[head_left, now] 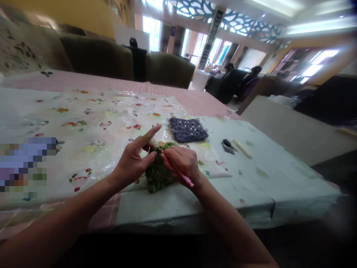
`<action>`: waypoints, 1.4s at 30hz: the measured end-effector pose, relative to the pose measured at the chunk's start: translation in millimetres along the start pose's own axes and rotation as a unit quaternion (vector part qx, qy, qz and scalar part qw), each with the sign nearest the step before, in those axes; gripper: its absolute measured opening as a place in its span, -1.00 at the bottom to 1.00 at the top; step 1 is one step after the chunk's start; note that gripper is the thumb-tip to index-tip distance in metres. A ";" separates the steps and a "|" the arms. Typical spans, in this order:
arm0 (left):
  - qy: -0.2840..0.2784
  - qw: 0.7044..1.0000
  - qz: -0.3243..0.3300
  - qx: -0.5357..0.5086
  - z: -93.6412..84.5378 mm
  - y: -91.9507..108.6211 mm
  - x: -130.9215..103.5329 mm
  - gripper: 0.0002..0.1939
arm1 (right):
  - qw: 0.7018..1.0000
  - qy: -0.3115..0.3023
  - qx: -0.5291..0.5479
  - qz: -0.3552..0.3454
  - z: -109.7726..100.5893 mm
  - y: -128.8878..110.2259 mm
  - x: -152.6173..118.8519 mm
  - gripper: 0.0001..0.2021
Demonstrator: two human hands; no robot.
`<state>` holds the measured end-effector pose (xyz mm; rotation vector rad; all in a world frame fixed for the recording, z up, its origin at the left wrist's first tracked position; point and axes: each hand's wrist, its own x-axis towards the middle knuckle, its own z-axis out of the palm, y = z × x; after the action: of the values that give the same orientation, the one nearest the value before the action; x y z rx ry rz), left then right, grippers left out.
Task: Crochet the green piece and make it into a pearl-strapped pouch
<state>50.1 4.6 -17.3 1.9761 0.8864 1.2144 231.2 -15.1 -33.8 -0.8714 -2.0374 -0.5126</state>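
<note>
A dark green knitted piece [157,175] hangs between both hands near the table's front edge. My left hand [136,154] pinches its upper edge between thumb and fingers, the index finger raised. In my right hand [182,160] is a pink crochet hook [187,180], its handle pointing down to the right and its tip at the top of the green piece. Strands at the tip are too small to make out. Just beyond the hands lies a grey-blue crocheted square [188,130] with white dots.
Small dark scissors [228,146] and a cream stick [242,148] lie on the pale green cover [267,182] at the right. A blurred-out flat object [25,160] is at the left. Chairs [170,69] line the table's far side. People sit in the background.
</note>
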 end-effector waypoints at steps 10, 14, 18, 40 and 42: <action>-0.067 0.825 -0.344 -0.443 1.9 13.6 5.3 -0.14 | 0.995 0.097 -0.029 -0.015 10.4 -8.1 -8.7 -0.89; -0.103 0.815 -0.345 -0.455 -10.2 13.2 9.7 -0.07 | 0.984 0.117 0.132 0.011 7.7 -2.7 -8.3 -0.93; -0.110 0.832 -0.315 -0.443 -20.6 6.9 14.2 -0.04 | 0.972 0.101 0.199 0.073 -1.6 -4.4 -5.2 -0.89; -0.142 0.895 -0.223 -0.360 -18.5 1.6 13.9 -0.19 | 0.894 0.031 0.389 0.220 -11.1 3.0 -2.9 -0.81; -0.150 0.892 -0.229 -0.359 -15.4 1.0 12.3 -0.21 | 0.950 0.075 0.267 0.141 -7.1 0.7 -0.9 -0.88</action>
<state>40.4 16.7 -5.1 1.2132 0.5735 0.7692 236.0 -19.4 -30.6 -0.7418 -1.7427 0.1313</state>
